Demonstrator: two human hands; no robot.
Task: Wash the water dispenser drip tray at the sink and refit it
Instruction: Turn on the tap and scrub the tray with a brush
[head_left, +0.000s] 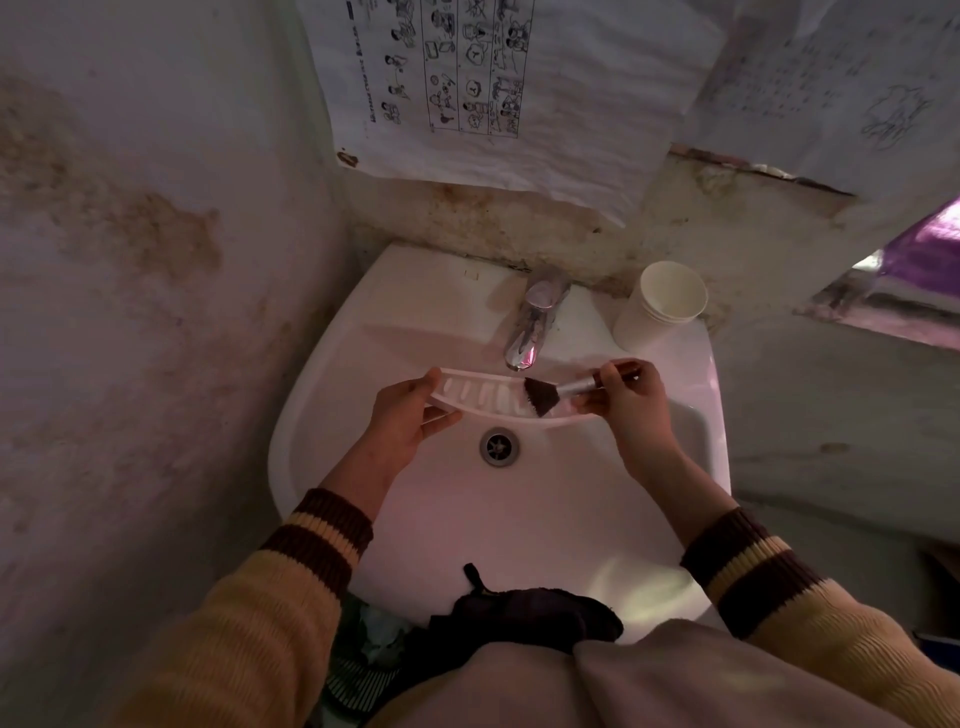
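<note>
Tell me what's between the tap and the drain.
In the head view, the tray, gripped by the left hand, crosses between tap and drain. The right hand holds a brush with its bristles on the tray.

Print on the wall poster (498, 93): illegible.

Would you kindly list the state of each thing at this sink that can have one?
drip tray: held over the basin, slots up.
left hand: grips the tray's left end.
right hand: pinches the brush handle.
brush: bristles on the tray.
tap: no water visibly running.
drain: unplugged.
paper cups: stacked, mouth up, beside the tap.
</note>
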